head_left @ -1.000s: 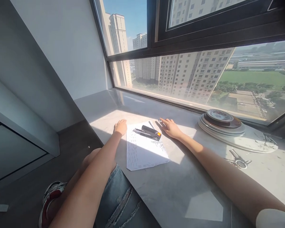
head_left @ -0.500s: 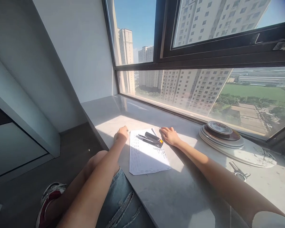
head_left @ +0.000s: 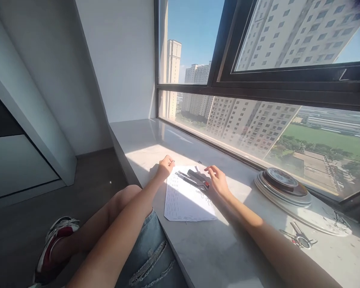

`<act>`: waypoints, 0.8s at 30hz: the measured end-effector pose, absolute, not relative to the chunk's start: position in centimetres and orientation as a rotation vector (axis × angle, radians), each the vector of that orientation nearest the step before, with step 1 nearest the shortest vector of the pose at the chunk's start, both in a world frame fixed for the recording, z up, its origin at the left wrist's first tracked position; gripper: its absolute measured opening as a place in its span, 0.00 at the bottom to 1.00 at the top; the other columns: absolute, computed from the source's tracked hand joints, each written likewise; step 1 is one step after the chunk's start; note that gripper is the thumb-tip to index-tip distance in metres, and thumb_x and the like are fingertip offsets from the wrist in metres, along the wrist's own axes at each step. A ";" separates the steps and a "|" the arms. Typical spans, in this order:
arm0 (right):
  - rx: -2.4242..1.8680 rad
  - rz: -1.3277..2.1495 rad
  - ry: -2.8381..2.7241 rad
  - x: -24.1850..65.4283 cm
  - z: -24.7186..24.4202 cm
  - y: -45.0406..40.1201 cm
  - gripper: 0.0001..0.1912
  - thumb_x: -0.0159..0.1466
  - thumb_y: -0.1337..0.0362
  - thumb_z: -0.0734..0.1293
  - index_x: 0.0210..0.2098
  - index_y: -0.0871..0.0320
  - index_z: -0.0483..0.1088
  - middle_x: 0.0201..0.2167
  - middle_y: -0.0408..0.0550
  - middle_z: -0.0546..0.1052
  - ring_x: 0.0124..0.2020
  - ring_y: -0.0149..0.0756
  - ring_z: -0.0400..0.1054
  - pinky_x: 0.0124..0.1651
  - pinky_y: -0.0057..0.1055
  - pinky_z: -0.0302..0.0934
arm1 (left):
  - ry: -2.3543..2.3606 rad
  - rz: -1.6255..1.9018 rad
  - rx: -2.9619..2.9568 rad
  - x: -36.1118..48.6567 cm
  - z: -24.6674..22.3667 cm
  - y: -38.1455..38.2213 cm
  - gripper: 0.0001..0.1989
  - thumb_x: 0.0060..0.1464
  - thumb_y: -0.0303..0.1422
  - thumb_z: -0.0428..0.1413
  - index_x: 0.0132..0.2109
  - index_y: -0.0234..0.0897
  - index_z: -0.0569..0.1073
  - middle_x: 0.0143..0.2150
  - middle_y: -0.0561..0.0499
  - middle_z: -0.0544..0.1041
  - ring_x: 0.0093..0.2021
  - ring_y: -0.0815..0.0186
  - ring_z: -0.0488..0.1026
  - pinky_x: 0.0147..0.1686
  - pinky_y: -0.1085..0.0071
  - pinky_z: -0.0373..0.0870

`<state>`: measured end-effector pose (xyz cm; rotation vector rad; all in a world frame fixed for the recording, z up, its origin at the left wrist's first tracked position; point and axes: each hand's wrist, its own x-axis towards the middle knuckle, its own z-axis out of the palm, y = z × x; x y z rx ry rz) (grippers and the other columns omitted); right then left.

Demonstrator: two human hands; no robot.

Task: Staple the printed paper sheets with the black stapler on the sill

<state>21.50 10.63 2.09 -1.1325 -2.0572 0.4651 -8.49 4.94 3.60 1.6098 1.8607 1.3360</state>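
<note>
A black stapler (head_left: 198, 178) with a red patch at one end lies spread open on printed sheets of paper (head_left: 186, 206). At the upper left corner of the paper, my left hand (head_left: 165, 167) is raised with its fingers closed in a pinch. A tiny dark spot shows at its fingertips, too small to name. My right hand (head_left: 218, 180) hovers beside the stapler on the right, its fingers partly curled and apart, with nothing visible in them. A small dark piece (head_left: 199, 162) lies on the sill beyond the paper.
The grey stone sill (head_left: 192, 248) runs along a dark-framed window (head_left: 258, 94). On the right, a stack of plates (head_left: 282, 186) stands near the glass. A metal tool with spread arms (head_left: 302, 240) lies closer to me. My bent leg (head_left: 123, 204) is left of the sill's edge.
My left hand has risen and moved right to the paper's corner. My right hand has lifted off the sill and drawn its fingers toward the stapler. The view has shifted somewhat.
</note>
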 end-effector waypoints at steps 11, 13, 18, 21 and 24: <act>-1.033 0.448 -2.192 18.6 0.9 5.8 0.15 0.77 0.49 0.59 0.42 0.52 0.68 0.40 0.54 0.78 0.44 0.52 0.71 0.47 0.47 0.66 | 1.575 1.306 1.482 -7.2 3.4 4.7 0.05 0.60 0.35 0.63 0.39 0.38 0.77 0.28 0.50 0.79 0.27 0.64 0.78 0.26 0.70 0.70; -1.020 0.427 -2.197 18.7 1.0 5.9 0.14 0.77 0.51 0.60 0.40 0.52 0.67 0.39 0.54 0.77 0.43 0.51 0.70 0.46 0.46 0.66 | 1.571 1.313 1.469 -7.2 3.7 4.7 0.06 0.62 0.35 0.61 0.41 0.36 0.79 0.31 0.46 0.82 0.29 0.63 0.79 0.29 0.69 0.74; -1.032 0.431 -2.207 18.8 1.2 5.8 0.14 0.76 0.52 0.62 0.37 0.51 0.64 0.36 0.52 0.76 0.40 0.49 0.71 0.43 0.43 0.64 | 1.528 1.334 1.513 -7.2 4.1 4.6 0.05 0.58 0.31 0.63 0.39 0.35 0.83 0.40 0.41 0.86 0.41 0.57 0.84 0.44 0.62 0.81; -1.062 0.436 -2.216 18.7 1.2 5.8 0.13 0.77 0.52 0.61 0.39 0.52 0.66 0.34 0.51 0.75 0.38 0.48 0.70 0.41 0.41 0.63 | 1.542 1.286 1.605 -7.2 3.9 4.6 0.03 0.55 0.29 0.64 0.36 0.37 0.84 0.41 0.44 0.87 0.44 0.55 0.84 0.50 0.62 0.80; -1.065 0.422 -2.208 18.7 0.9 5.9 0.12 0.76 0.53 0.61 0.42 0.53 0.67 0.34 0.51 0.74 0.37 0.46 0.70 0.40 0.40 0.62 | 1.577 1.244 1.645 -7.2 3.8 4.8 0.04 0.55 0.27 0.63 0.35 0.39 0.83 0.39 0.45 0.86 0.44 0.55 0.84 0.50 0.61 0.80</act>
